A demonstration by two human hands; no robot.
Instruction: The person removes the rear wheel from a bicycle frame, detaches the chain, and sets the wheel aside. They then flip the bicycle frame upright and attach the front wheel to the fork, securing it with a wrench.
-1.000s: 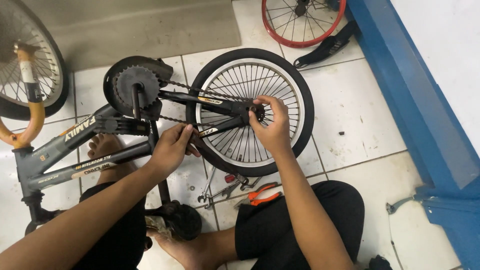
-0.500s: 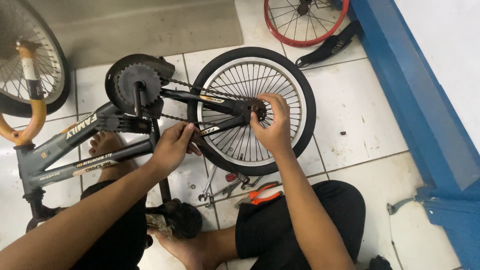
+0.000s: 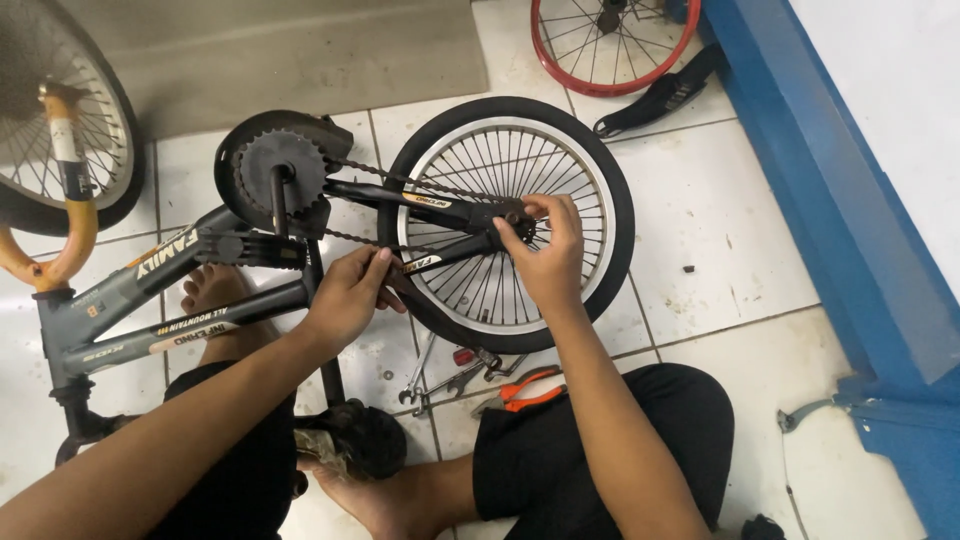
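A small grey and black bicycle frame [image 3: 130, 300] lies upside down on the tiled floor in front of me. Its rear wheel [image 3: 600, 160] has a black tyre and a silver spoked rim. My right hand [image 3: 545, 250] has its fingers pinched at the rear hub [image 3: 508, 214], on the axle end. My left hand [image 3: 350, 295] grips the black chainstay [image 3: 445, 256] beside the tyre. A chain [image 3: 400, 178] runs from the hub to the black chainring [image 3: 275, 170] with its crank.
Spanners [image 3: 440, 375] and orange-handled pliers [image 3: 525, 392] lie on the tiles under the wheel. A red-rimmed wheel [image 3: 575, 70] and a black strap [image 3: 665, 95] lie at the back. A blue wall base [image 3: 850, 250] runs along the right. Another wheel [image 3: 110, 130] and an orange fork [image 3: 65, 190] are on the left.
Both hands stay on the bicycle. My right hand's fingers have shifted slightly at the hub; the view has drifted a little.
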